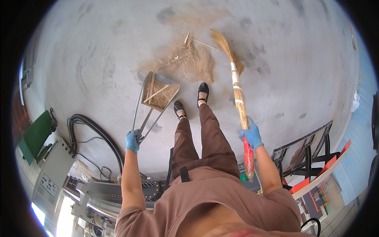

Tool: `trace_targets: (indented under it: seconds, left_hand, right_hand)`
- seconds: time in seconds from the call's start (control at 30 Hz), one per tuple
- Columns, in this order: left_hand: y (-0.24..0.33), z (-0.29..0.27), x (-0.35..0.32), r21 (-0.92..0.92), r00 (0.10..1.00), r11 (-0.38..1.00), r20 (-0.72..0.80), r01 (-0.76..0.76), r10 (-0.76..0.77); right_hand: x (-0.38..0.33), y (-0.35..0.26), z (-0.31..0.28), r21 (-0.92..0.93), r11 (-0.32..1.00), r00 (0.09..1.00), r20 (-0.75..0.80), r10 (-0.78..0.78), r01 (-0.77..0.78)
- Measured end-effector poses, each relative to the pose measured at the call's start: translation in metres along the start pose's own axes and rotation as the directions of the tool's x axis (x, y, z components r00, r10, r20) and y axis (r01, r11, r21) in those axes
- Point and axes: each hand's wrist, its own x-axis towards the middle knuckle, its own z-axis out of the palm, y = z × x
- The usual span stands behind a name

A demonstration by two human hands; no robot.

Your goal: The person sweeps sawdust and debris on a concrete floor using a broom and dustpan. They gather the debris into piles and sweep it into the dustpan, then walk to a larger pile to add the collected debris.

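My left hand (pixel 133 141), in a blue glove, is closed around the handle of a long-handled metal dustpan (pixel 176 89). Sawdust and a few thin wood strips (pixel 156 93) lie inside the pan, which rests on the floor left of my feet. Gloved in blue too, my right hand (pixel 252 133) grips a straw broom (pixel 239 94) by its handle, just above the red-wrapped end. The broom's bristles fan out at the far end, to the right of a pile of sawdust (pixel 199 59). A splintered wood piece (pixel 186 38) and a thin stick stick out of that pile.
Thick black hoses (pixel 98 132) curve over the floor at the left, beside a pale machine cabinet (pixel 49 177) and a green panel (pixel 35 134). A black metal frame (pixel 304 150) stands at the right. My black shoes (pixel 203 91) are close to the sawdust.
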Motion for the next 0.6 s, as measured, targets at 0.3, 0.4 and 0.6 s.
trace_targets:
  seconds: [0.3, 0.4, 0.6]
  left_hand:
    - [-0.012, 0.014, 0.019, -0.004, 1.0, 1.0, 0.01, 0.004, -0.004]
    - [-0.007, 0.029, 0.02, -0.042, 0.998, 0.999, -0.066, -0.025, 0.022]
    - [0.014, 0.046, 0.027, -0.066, 0.99, 0.997, -0.139, -0.03, 0.02]
  right_hand:
    - [0.198, -0.142, -0.015, -0.526, 0.819, 0.929, -0.134, -0.344, 0.227]
    - [0.288, -0.208, 0.016, -0.398, 0.868, 0.941, -0.032, -0.337, 0.297]
    - [0.243, -0.159, 0.08, -0.772, 0.576, 0.951, 0.117, -0.287, 0.269]
